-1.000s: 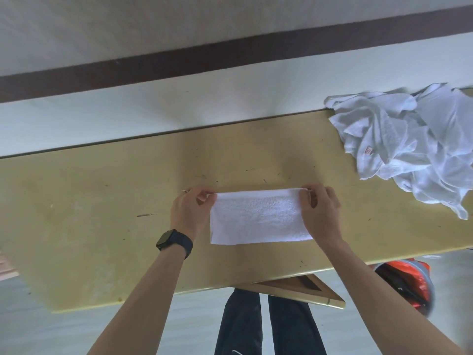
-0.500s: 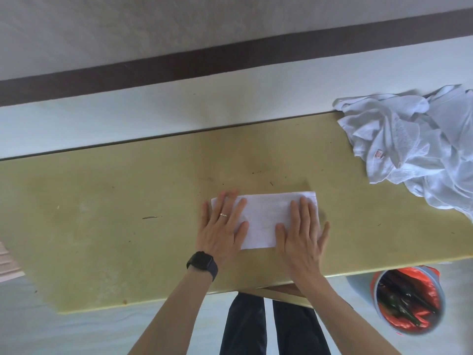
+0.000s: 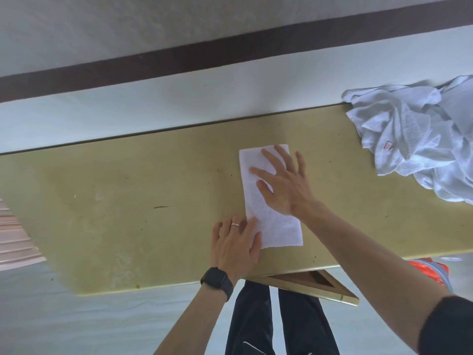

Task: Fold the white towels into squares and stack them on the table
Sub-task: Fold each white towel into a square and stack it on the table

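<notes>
Head view, looking down over the table edge. Nearest: a person's legs in dark trousers (image 3: 276,321), standing at the near side. Dark sleeve (image 3: 448,326) on the right upper arm, low right in frame. A wooden triangular frame (image 3: 309,283) shows just under the near table edge, and something orange-red (image 3: 430,271) sits lower down to the right; too cropped to identify.

Left wrist carries a black watch (image 3: 217,280). Left hand (image 3: 235,247) lies palm down at the near left corner of the folded towel (image 3: 279,226): fingers straight, narrow-set, holding nothing, their tips and the thumb resting on the towel's left edge. A ring (image 3: 235,224) is on one finger.

Folded towel: white, a long narrow rectangle, flat on the yellow-green table (image 3: 122,201), right of centre, long axis running near to far, slightly tilted. Its near end is close to the near table edge.

Right hand (image 3: 284,185) lies palm down on the far half of the towel, fingers spread wide and straight, pressing flat, gripping nothing. Forearm crosses the towel's right edge.

Farther right: a loose pile of white towels (image 3: 414,139), crumpled and unfolded, well apart from the folded one, at the far right of the table and running out of frame. A small red label (image 3: 388,146) shows on one.

Beyond the table: pale floor, then a wall (image 3: 230,21) with a dark stripe (image 3: 230,51)
</notes>
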